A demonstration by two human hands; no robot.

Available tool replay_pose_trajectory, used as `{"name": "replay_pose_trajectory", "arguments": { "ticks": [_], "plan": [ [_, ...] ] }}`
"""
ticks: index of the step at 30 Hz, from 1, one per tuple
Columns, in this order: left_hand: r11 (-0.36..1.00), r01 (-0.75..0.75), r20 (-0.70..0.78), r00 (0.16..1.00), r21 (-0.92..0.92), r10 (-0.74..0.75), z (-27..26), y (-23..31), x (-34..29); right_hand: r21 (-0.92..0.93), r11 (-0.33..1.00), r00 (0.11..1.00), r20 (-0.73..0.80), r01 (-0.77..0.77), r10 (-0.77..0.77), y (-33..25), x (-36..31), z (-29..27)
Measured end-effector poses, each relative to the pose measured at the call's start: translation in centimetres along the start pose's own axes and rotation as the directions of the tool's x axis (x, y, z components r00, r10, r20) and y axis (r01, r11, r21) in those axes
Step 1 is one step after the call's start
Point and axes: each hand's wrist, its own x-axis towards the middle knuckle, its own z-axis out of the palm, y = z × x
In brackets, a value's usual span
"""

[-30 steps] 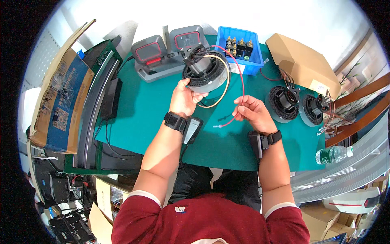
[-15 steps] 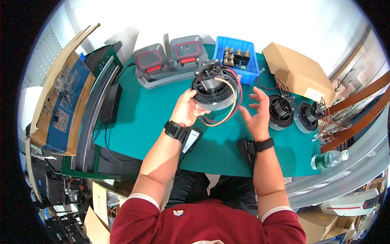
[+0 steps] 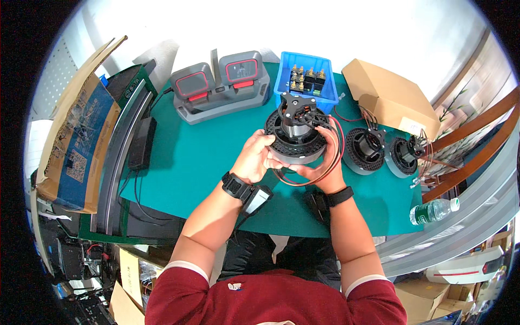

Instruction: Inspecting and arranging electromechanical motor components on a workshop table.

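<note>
Both my hands hold up a black motor wheel point(image 3: 287, 145) with a pale lower rim, a silver motor body and a black three-armed bracket on top. My left hand point(image 3: 252, 158) grips its left side, thumb on the upper edge and fingers underneath. My right hand point(image 3: 330, 169) is closed round the right side, its fingers partly behind the loose cables. Red and brown cables point(image 3: 341, 146) loop from the wheel over that hand. Two similar motor wheels, one nearer point(image 3: 364, 150) and one farther right point(image 3: 403, 157), rest on the green table point(image 3: 200, 157).
At the back stand a grey double-bay device with red trim point(image 3: 222, 95), a blue bin point(image 3: 279, 81) of small black parts with brass terminals, and a cardboard box point(image 3: 387, 92). A plastic bottle point(image 3: 433, 211) lies at the right edge. A black power adapter point(image 3: 142, 143) sits left.
My right hand has come in from the right and taken hold of the motor wheel. The wheel has turned more upright and moved slightly down and right in my left hand.
</note>
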Motion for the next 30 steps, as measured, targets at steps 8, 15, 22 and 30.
{"name": "replay_pose_trajectory", "arguments": {
  "ticks": [8,15,22,30],
  "plan": [
    [0.994,-0.029,0.065,0.998,0.109,0.022,1.0,0.3,-0.3,0.204,0.976,0.995,-0.041,-0.082,0.093,1.0,-0.6,0.2],
    [0.996,-0.039,0.118,0.993,0.078,0.030,0.1,-0.1,0.3,0.252,0.967,0.996,-0.064,-0.044,0.062,1.6,-0.7,0.1],
    [0.993,-0.115,0.013,0.993,0.021,0.115,0.2,-0.7,0.8,0.496,0.850,0.977,-0.017,-0.176,0.213,2.1,-1.4,0.7],
    [0.936,-0.276,-0.067,0.953,0.218,0.296,1.1,0.0,-0.3,0.769,0.581,0.909,0.001,-0.267,0.418,1.4,-1.0,0.4]
  ]
}}
